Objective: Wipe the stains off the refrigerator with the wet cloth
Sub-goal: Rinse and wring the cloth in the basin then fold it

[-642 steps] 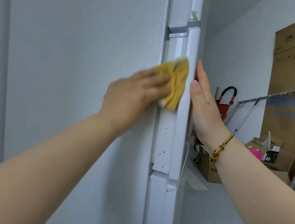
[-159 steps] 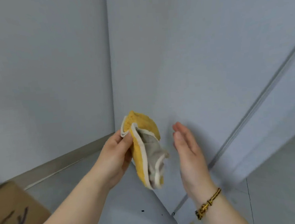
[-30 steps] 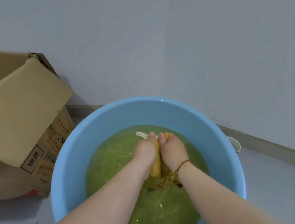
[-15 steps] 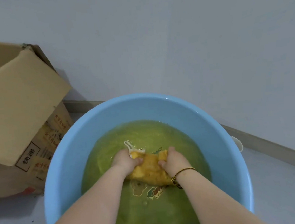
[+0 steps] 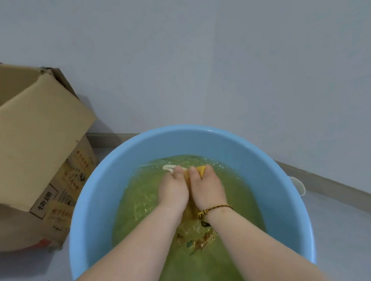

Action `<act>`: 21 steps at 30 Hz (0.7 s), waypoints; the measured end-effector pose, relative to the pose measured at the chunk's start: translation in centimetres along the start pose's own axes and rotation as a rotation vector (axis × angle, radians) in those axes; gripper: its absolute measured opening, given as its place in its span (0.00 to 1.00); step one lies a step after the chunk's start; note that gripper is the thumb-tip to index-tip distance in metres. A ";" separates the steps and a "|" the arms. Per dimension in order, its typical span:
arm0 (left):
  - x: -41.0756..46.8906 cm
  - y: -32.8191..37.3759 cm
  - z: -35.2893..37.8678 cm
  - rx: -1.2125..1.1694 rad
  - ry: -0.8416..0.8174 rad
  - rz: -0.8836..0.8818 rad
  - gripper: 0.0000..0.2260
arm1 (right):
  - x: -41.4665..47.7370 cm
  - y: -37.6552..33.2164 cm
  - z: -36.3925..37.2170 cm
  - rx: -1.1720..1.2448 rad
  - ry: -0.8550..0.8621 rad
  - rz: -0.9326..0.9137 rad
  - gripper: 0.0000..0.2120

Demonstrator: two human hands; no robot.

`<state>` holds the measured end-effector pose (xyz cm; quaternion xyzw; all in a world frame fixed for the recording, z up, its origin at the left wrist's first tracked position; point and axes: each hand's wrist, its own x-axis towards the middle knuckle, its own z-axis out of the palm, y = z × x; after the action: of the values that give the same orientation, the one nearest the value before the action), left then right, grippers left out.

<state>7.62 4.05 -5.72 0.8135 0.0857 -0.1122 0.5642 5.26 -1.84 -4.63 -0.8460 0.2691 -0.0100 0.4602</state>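
Left hand [image 5: 173, 191] and right hand [image 5: 208, 190], pressed side by side, clench the bunched yellow cloth [image 5: 201, 169] between them in rippled greenish water [image 5: 145, 200] inside a round blue plastic basin [image 5: 92, 215], a creased cardboard box [image 5: 23, 143] to their left.

Hands [image 5: 173, 193] [image 5: 208, 190] grip cloth [image 5: 202, 171] (in basin [image 5: 90, 216]).
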 end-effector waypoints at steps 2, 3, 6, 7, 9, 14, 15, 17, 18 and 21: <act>-0.7 0.5 0.2 0.057 -0.003 0.051 0.18 | -0.3 0.0 -0.5 0.035 0.041 0.040 0.12; -0.6 0.6 0.1 0.060 -0.002 0.060 0.19 | -1.1 0.0 -0.4 0.055 0.044 0.012 0.12; -0.2 0.6 -0.6 -0.016 0.016 0.015 0.20 | -2.7 0.5 0.0 0.056 0.038 -0.089 0.16; -0.4 0.7 -0.7 -0.042 0.011 0.006 0.20 | -2.4 0.6 -0.1 0.055 0.050 -0.099 0.16; -1.3 1.2 -0.4 -0.061 -0.049 0.038 0.19 | -1.1 0.5 -0.8 0.096 0.060 -0.051 0.15; -1.2 2.9 -1.9 -0.169 -0.157 0.005 0.21 | -0.1 1.3 -2.9 0.163 0.103 0.028 0.11; -0.8 3.2 -2.5 -0.210 -0.162 0.002 0.20 | -0.3 1.5 -3.7 0.201 0.101 0.041 0.13; -0.3 4.5 -3.3 -0.265 -0.195 0.048 0.17 | -0.8 1.8 -5.6 0.219 0.060 -0.045 0.26; -0.5 5.4 -3.7 -0.271 -0.213 0.091 0.15 | -1.1 1.7 -6.2 0.097 0.031 -0.142 0.34; -1.3 7.8 -4.0 -0.355 -0.269 0.178 0.16 | -1.6 1.8 -5.7 -0.473 -0.035 -0.465 0.53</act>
<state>8.79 5.07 3.04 0.6837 -0.0440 -0.1526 0.7123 1.57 -6.28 -2.39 -0.9682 0.0557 -0.0375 0.2411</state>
